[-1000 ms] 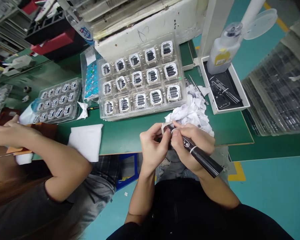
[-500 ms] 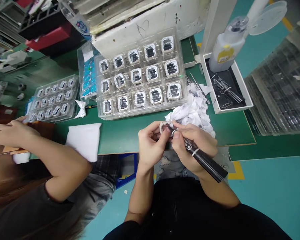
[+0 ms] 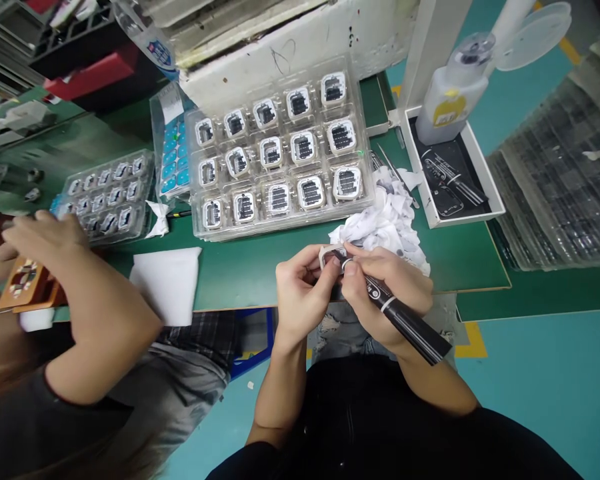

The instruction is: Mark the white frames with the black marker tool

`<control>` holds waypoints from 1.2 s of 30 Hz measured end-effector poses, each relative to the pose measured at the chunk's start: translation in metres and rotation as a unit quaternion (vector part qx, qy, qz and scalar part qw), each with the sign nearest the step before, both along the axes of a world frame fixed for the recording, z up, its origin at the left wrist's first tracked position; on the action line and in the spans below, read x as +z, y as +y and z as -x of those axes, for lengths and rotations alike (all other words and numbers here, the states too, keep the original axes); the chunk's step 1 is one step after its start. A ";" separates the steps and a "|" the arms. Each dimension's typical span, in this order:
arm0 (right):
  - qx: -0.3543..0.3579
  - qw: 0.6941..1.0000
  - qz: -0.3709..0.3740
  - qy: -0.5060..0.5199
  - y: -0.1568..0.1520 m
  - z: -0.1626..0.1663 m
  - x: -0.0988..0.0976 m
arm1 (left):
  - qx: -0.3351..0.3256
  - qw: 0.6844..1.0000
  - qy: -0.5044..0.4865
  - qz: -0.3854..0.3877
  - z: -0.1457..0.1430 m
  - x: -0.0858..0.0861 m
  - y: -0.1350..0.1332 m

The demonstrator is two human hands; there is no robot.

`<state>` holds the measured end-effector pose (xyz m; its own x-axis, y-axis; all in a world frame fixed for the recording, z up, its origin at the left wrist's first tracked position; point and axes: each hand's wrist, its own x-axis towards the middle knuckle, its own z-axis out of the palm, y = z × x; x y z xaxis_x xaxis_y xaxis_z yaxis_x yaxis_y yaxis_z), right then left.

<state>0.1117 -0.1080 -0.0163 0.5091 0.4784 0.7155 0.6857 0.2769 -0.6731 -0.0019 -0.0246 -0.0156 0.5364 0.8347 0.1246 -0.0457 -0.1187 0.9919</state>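
Observation:
My left hand (image 3: 304, 293) pinches a small, squarish metal frame with rounded corners, like a watch case (image 3: 325, 254), just above the table's front edge. Wrapped in my right hand (image 3: 387, 287) is a thick black marker pen (image 3: 413, 328) with white bands, tilted so its tip points into the case. Fingers partly hide the tip and the case's lower side. Beyond my hands, a clear plastic tray (image 3: 280, 227) carries rows of similar cases, each with dark stripes inside. Crumpled white wipes (image 3: 387, 223) lie right behind my right hand.
An open white box (image 3: 497, 212) at right holds a squeeze bottle (image 3: 443, 107) and another black marker (image 3: 463, 187). A folded white cloth (image 3: 165, 287) lies left. A co-worker's arm (image 3: 100, 313) reaches over an orange fixture (image 3: 27, 283) near a second tray (image 3: 145, 230).
My hands, the case and the marker stay nearly in place. At left, the co-worker's hands have shifted up and right, baring more of the orange fixture.

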 end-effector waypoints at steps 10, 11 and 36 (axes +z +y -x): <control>0.000 1.000 -0.002 0.000 0.001 0.001 0.000 | 0.001 1.000 -0.003 0.004 -0.002 0.000 0.002; -0.003 1.000 -0.005 -0.002 0.001 0.001 -0.001 | 0.002 1.000 -0.001 0.006 -0.002 0.000 0.002; -0.016 1.000 0.009 -0.024 0.001 0.000 0.000 | 0.008 0.998 0.062 -0.029 0.000 -0.001 -0.001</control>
<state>0.1118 -0.1068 -0.0162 0.4904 0.4749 0.7307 0.7255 0.2421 -0.6442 -0.0023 -0.0258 -0.0162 0.5367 0.8371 0.1059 0.0788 -0.1748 0.9814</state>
